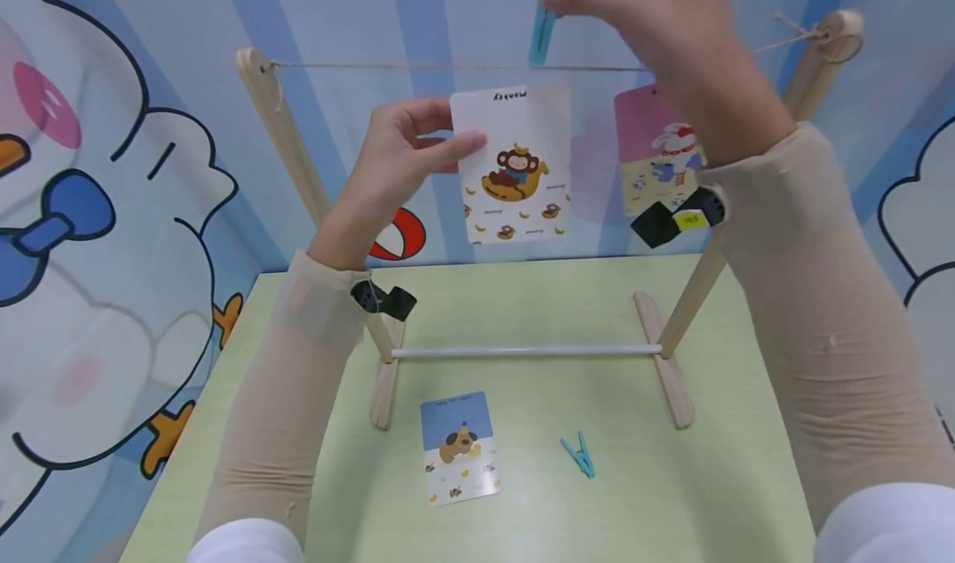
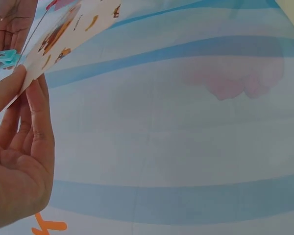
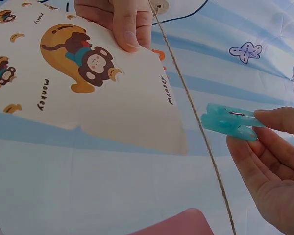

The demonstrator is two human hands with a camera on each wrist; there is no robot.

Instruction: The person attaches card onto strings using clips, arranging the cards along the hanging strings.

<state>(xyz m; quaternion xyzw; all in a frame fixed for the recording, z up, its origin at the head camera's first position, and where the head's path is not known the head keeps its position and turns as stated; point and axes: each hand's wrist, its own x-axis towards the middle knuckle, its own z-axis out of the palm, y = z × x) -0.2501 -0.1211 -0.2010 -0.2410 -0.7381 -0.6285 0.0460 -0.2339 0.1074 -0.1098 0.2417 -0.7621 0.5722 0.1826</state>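
L hand [image 1: 403,157] fingers pinch card [image 1: 513,167], R hand [image 1: 642,12] fingers pinch peg [image 1: 543,28]; best hold card top flush w/ cord [image 1: 418,66] b4 clipping.

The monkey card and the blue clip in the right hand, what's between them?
The string: in the right wrist view, it runs between the monkey card and the blue clip that the right hand pinches.

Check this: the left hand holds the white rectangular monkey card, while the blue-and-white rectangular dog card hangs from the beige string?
No: the head view shows the dog card lying on the pale green tabletop. The left hand does hold the monkey card.
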